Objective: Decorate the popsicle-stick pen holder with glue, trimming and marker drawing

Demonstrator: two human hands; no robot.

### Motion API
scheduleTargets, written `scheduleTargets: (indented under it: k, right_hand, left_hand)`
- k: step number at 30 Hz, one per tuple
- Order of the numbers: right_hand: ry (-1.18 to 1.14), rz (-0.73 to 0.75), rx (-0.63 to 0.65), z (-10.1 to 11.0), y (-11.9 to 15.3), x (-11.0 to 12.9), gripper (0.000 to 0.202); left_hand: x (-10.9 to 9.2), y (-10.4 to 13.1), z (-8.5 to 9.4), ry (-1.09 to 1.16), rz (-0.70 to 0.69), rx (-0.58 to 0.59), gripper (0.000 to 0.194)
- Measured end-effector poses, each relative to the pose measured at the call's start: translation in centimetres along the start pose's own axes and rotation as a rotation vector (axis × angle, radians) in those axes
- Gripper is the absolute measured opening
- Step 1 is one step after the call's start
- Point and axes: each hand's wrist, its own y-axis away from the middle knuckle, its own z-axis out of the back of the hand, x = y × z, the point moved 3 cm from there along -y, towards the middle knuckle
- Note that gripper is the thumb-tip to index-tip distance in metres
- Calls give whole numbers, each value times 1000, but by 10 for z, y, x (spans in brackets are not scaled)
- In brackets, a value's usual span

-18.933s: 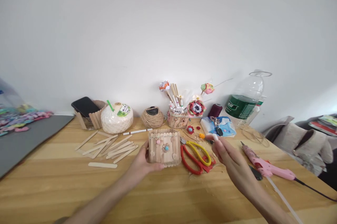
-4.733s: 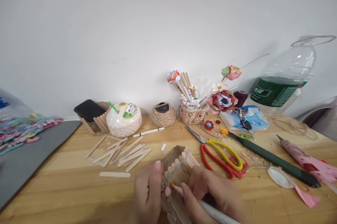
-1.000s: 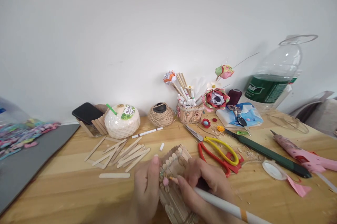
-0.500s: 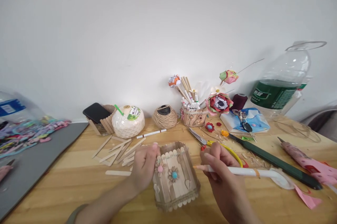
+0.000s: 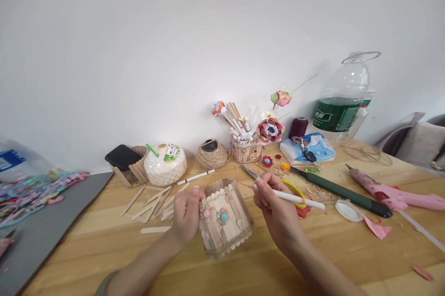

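Note:
My left hand (image 5: pixel 187 215) is closed on the upper left edge of a small craft-stick box (image 5: pixel 227 217). The box is tilted, and its front bears a pink-centred flower and a blue-centred flower. In my right hand (image 5: pixel 274 205) is a slim white marker pen (image 5: pixel 295 197), pinched between thumb and fingers. Its narrow tip points left, close to the box's upper right corner; whether they touch I cannot tell. Behind that hand lie yellow-handled scissors (image 5: pixel 295 190), partly hidden.
Loose craft sticks (image 5: pixel 153 205), a white coconut (image 5: pixel 165 164) and a twine ball (image 5: pixel 211 154) lie behind. A decorated pen holder (image 5: pixel 246 151) stands at the back. To the right are a green-handled tool (image 5: pixel 342 191), a pink glue gun (image 5: pixel 389 194) and a big bottle (image 5: pixel 339 101).
The camera has turned right, showing more of the glue gun. My right hand has risen with the pen, whose tip has gone from beside the box to its upper corner.

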Motion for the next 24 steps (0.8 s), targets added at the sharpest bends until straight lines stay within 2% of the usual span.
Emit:
scheduleTargets:
  k: [6,11,17,24]
  right_hand:
    - [25,47,-19,0,0,2,27]
    - [80,74,-19,0,1,-1,19]
    - [192,97,-10,-2,3,-4,20]
    - [227,114,-5,-2,1,-8,22]
  left_hand:
    - [-5,-6,1,-28,89,-4,60]
    - [-2,-11,4,-64,90,-37,59]
    - [6,-12,11,-125,17,-99,59]
    - [6,-8,15,-140,-115,-53,64]
